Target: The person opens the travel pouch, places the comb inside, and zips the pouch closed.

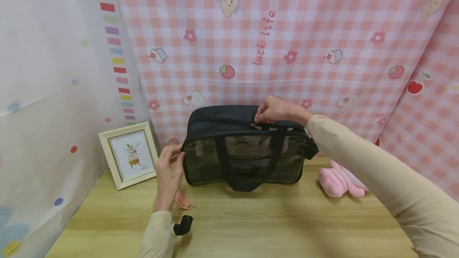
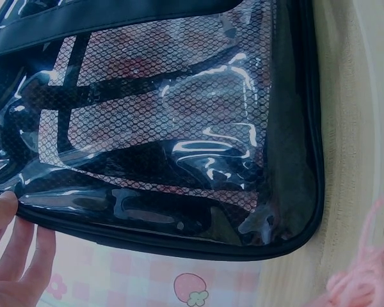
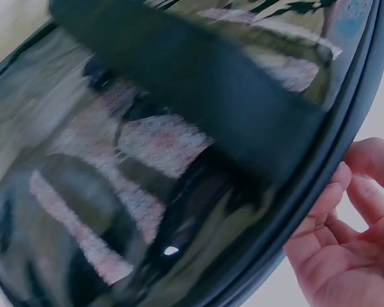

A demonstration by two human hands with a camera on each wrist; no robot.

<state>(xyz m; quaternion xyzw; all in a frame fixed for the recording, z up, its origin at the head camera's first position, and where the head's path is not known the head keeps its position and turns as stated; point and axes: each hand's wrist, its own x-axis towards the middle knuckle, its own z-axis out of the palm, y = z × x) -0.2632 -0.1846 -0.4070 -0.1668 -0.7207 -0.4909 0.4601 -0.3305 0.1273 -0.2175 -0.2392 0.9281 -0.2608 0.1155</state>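
A black bag with see-through sides [image 1: 204, 166] stands upright on the table, its strap handle [image 1: 245, 186] hanging down the front. At its upper left edge, my left hand [image 1: 169, 166] pinches the dark piping between thumb and fingers. In the left wrist view, that left hand [image 2: 19, 262] grips the rim of the bag [image 2: 291, 192]. My right hand [image 1: 274, 110] is over the top, pinching the zipper pull [image 1: 254, 124] right of the middle. The right wrist view shows the right hand [image 3: 352, 230] with curled fingers behind the bag's edge; the pull is hidden there.
A cream picture frame [image 1: 155, 138] leans at the back left. Pink yarn [image 1: 183, 201] lies by my left wrist. A pink striped plush toy [image 1: 338, 180] sits right of the bag, under my right forearm. Checked cloth [image 1: 244, 43] hangs close behind.
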